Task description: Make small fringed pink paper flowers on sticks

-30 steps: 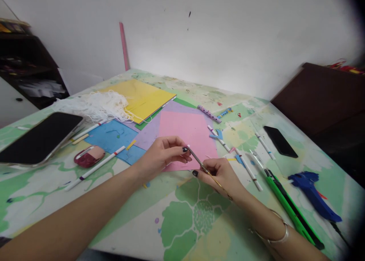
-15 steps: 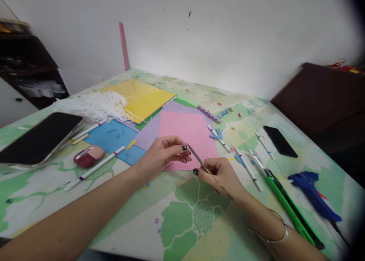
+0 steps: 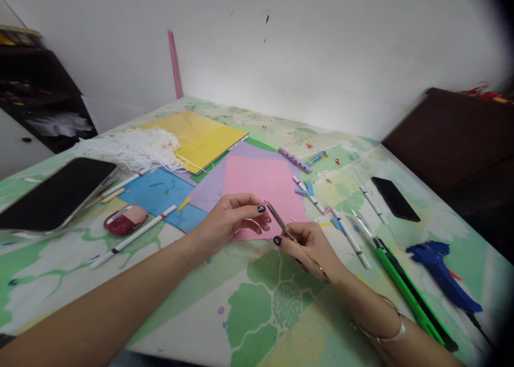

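My right hand is closed around a pair of slim scissors with silver blades and gold handles. The blades point up and to the left, their tips beside the fingertips of my left hand. Thumb and forefinger of that left hand are pinched together; a speck of pink shows at their tips, too small to name against the pink sheet behind. Both hands are held over the near edge of this sheet, which lies on a purple sheet.
Blue sheets, a yellow pad and white yarn lie to the left, with a large phone. Several white markers are scattered about. On the right are a green cutter, a blue glue gun and a smaller phone.
The scissor tips have shifted slightly right, away from the left fingertips, and the blades look a little parted. My left hand has barely moved.
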Available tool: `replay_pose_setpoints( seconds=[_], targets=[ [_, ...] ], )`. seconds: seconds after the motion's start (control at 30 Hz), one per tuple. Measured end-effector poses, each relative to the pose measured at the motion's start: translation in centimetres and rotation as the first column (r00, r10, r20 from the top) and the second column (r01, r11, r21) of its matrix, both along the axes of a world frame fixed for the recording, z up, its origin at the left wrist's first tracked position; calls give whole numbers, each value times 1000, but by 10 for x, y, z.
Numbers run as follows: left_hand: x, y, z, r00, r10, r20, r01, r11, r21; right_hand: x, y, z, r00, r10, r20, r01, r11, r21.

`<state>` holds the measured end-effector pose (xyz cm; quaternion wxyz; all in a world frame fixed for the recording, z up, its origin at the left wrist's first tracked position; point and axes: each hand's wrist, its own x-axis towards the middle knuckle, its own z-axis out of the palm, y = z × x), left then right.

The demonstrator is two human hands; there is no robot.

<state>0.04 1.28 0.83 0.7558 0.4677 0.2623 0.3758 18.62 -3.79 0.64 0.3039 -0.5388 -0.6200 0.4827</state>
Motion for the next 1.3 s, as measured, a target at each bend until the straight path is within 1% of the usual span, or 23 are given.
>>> replay_pose_setpoints(
  seconds=[0.17,0.3,0.47,0.63,0.97,1.3],
  targets=[
    [1,0,-1,1000,-23,7,23,1000,-13,0,0,1,999,31,-10,-31,999,-25],
    [1,0,-2,999,-32,6,32,999,-38,0,-1,0,999,45,-20,-45,999,-18],
    [1,-1,-2,999,-51,-6,51,997,-55,-1,-1,-1,999,48,-3,-48,999,-10],
    [2,-2,-4,998,-68,-8,68,997,-45,-1,-1,-1,999,38,2,-38,999,-19],
    [2,-3,-4,998,-47,-33,46,998,-37,-2,-1,-2,999,28,27,-28,1000,-11],
    [2,-3,-3,998,-52,-35,51,998,-37,-1,-1,-2,999,12,34,-12,1000,2]
  ],
)
